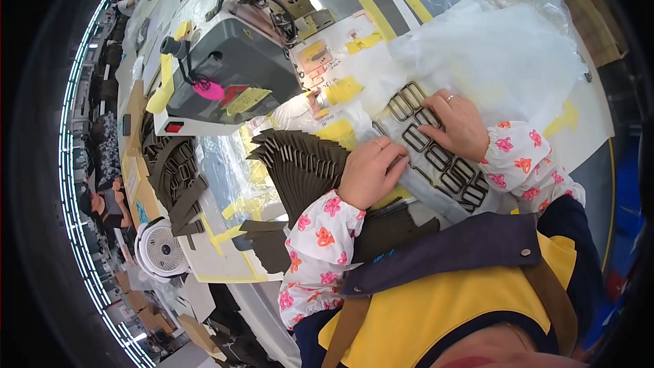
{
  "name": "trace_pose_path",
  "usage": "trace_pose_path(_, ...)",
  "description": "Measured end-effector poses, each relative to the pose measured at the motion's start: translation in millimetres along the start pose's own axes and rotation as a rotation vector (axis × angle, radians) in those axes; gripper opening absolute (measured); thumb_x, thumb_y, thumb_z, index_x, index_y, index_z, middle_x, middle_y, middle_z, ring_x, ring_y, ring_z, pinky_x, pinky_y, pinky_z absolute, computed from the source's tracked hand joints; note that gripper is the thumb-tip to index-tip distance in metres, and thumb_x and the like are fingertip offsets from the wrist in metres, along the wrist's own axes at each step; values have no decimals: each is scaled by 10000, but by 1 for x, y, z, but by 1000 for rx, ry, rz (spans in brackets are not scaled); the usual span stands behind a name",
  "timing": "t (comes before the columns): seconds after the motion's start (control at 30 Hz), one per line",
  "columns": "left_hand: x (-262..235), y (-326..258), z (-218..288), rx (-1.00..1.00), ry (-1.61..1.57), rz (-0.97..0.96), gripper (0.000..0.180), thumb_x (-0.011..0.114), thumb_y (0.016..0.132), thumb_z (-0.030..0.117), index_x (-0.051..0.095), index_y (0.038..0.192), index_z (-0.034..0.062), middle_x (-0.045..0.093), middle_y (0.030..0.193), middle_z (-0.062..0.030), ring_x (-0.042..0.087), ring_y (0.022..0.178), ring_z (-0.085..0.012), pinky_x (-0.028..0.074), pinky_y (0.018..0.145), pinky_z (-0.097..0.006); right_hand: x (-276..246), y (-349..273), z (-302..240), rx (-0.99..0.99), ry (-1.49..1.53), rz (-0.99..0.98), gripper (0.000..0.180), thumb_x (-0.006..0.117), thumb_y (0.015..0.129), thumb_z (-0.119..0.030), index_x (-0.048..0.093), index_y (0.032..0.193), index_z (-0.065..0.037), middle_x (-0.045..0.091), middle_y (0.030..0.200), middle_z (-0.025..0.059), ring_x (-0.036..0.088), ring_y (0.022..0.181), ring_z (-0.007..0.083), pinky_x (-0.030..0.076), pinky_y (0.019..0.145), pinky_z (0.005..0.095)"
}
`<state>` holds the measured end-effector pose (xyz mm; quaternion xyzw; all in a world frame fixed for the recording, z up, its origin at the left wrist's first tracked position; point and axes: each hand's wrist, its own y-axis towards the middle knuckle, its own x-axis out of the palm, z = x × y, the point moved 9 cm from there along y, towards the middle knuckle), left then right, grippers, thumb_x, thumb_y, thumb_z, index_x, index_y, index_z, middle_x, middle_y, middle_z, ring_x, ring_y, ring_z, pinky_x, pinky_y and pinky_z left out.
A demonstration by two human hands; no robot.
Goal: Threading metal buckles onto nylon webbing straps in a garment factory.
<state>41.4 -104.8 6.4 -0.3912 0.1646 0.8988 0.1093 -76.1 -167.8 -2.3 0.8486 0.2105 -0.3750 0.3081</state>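
Observation:
My left hand (368, 172) lies palm down on a grey template sheet (436, 163) that carries several dark rectangular frame-shaped pieces (415, 138). Its fingers are curled, pressing near the sheet's left edge. My right hand (458, 125) rests flat on the same sheet a little farther away, fingertips on the dark frames. A fanned stack of dark brown cut pieces (300, 163) lies just left of my left hand. Both wrists wear white floral sleeve covers.
A grey sewing machine (235, 71) with yellow tape stands behind the stack. Crumpled clear plastic sheeting (504, 48) lies beyond my right hand. More dark pieces (174, 170) and a small white fan (160, 249) sit at the left. Other people work along the far left.

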Motion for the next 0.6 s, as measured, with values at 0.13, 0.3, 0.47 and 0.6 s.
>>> trace_pose_path(0.13, -10, -12, -1, -78, -35, -41, 195, 634, 725, 92, 602, 917, 71, 559, 832, -81, 547, 687, -246, 435, 610, -307, 5, 3, 0, 18, 53, -27, 323, 646, 711, -141, 508, 989, -55, 516, 806, 87, 514, 687, 250, 391, 623, 346)
trace_pose_path(0.3, -73, -36, 11, -120, 337, 61, 563, 744, 602, 209, 530, 1107, 85, 413, 1203, -146, 384, 1102, -368, 298, 930, -464, 3, 1, 9, 40, 99, -46, 287, 618, 712, -104, 504, 972, -65, 548, 828, 91, 567, 732, 256, 433, 621, 363)
trace_pose_path(0.47, -61, -82, -10, -366, 496, -73, 797, 771, 547, 257, 419, 1256, 159, 262, 1344, -176, 240, 1229, -421, 220, 971, -555, 6, 2, 10, 27, 122, -65, 288, 609, 709, -105, 506, 974, -65, 553, 824, 84, 570, 744, 250, 441, 641, 349)
trace_pose_path(0.6, -73, -94, -40, -352, 543, 85, 789, 709, 603, 230, 351, 1304, 172, 225, 1381, -122, 197, 1270, -381, 158, 997, -565, 14, 0, 14, 80, 97, -140, 318, 592, 699, -121, 505, 1001, -69, 560, 831, 85, 561, 761, 242, 445, 661, 343)
